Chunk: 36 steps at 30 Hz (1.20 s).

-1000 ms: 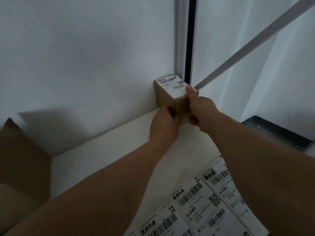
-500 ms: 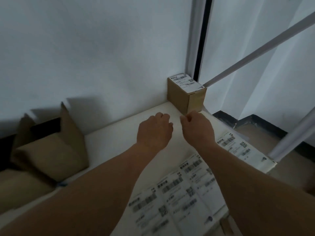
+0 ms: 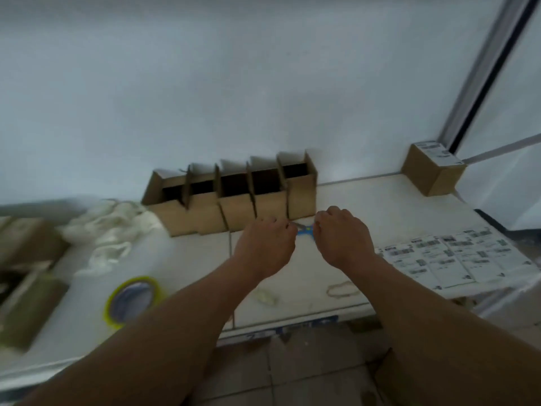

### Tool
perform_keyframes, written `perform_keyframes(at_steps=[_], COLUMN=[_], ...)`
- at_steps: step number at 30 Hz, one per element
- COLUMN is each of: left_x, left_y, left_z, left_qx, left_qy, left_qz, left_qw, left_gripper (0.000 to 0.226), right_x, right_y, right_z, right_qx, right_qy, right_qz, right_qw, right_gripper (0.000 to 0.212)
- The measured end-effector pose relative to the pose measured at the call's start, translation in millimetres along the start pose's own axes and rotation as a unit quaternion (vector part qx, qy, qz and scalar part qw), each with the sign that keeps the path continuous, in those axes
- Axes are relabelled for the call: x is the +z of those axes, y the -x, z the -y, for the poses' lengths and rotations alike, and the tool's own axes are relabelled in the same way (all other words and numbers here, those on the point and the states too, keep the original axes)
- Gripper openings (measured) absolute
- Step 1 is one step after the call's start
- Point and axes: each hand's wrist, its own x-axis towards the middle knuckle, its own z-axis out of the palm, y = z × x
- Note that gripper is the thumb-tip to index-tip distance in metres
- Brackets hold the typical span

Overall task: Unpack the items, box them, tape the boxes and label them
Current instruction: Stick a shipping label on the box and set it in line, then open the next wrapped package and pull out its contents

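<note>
Both hands have pulled back from the labelled box (image 3: pixel 433 168), which sits finished in the far right corner against the wall, and view has swung left to show more table. Near edge: tape roll (image 3: pixel 133 300) with yellow rim lies flat near left, a rubber band (image 3: pixel 341 290) and a scrap of white wrapping (image 3: pixel 267 297) lie near centre, flat cardboard (image 3: pixel 27 276) stacked at left edge. Sheet of shipping labels (image 3: pixel 456 257) lies at right, well apart from the tape. Mid table: left hand (image 3: pixel 265 247) and right hand (image 3: pixel 344 240) are close together, fingers curled, both pinching a small blue item (image 3: pixel 306 231) between them; blurred, can't tell what it is or whether still wrapped. Crumpled white wrapping (image 3: pixel 108 230) piled mid left. Far, against wall: row of open boxes (image 3: pixel 234 194), five in a line, flaps up, insides dark so contents can't be told. Likely step: unpack this item and drop it into an open box. To do it well, keep the pinch on both ends, peel any wrap off away from the boxes, toss it on the left pile, then lower the item straight into the rightmost box just beyond the hands, without knocking the flaps or shifting the row.
</note>
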Motion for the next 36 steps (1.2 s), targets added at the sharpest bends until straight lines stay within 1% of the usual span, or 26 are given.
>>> perform_keyframes(at_steps=[3,6,11,13,16,18,20,22,25,29,32,36], left_x=[-28.5,-53.4,-80.5,-81.6,-72.0,-66.3,-58.3,-52.2,-44.5,-39.8,-44.1,-46.0], left_y=[58.5,110.4,185.6,214.4,255.6,278.4,297.3,309.2,329.0,342.5,345.1,346.7], left_z=[29.8,53.9,88.3,102.8,128.7,147.6,169.0,184.9,211.0,248.1,280.0,325.1], left_qx=[-0.021,-0.043,-0.095,-0.136,-0.208,-0.246,-0.308,-0.356,-0.394,-0.439,-0.482,-0.539], left_qy=[-0.011,-0.054,-0.107,-0.115,-0.098,-0.087,-0.077,-0.065,-0.048,-0.022,-0.006,0.033], left_qz=[-0.006,-0.001,0.031,0.041,0.06,0.043,0.008,-0.035,-0.094,-0.116,-0.131,-0.135], left_qw=[1.0,0.998,0.989,0.983,0.971,0.964,0.948,0.931,0.913,0.891,0.866,0.831], left_gripper=[0.018,0.026,0.028,0.027,0.022,0.016,0.015,0.018,0.024,0.019,0.029,0.027], right_x=[-9.3,-18.9,-28.7,-26.9,-21.2,-16.1,-8.6,-4.5,4.8,14.2,18.0,25.2], right_y=[17.6,34.2,55.4,59.0,57.0,54.0,50.2,47.9,40.3,19.8,-3.0,-27.2], right_z=[62.3,123.8,213.4,240.4,276.2,298.4,322.4,339.5,373.7,418.7,453.8,499.7], right_qx=[-0.042,-0.075,-0.117,-0.135,-0.163,-0.184,-0.201,-0.202,-0.194,-0.158,-0.126,-0.106], right_qy=[-0.028,-0.039,-0.045,-0.049,-0.056,-0.063,-0.063,-0.077,-0.143,-0.21,-0.261,-0.307], right_qz=[-0.005,-0.003,-0.005,-0.005,0.021,0.038,0.05,0.058,0.072,0.081,0.098,0.131], right_qw=[0.999,0.996,0.992,0.99,0.985,0.98,0.976,0.975,0.968,0.961,0.952,0.937], right_gripper=[0.027,0.029,0.029,0.027,0.025,0.022,0.018,0.02,0.029,0.03,0.029,0.03])
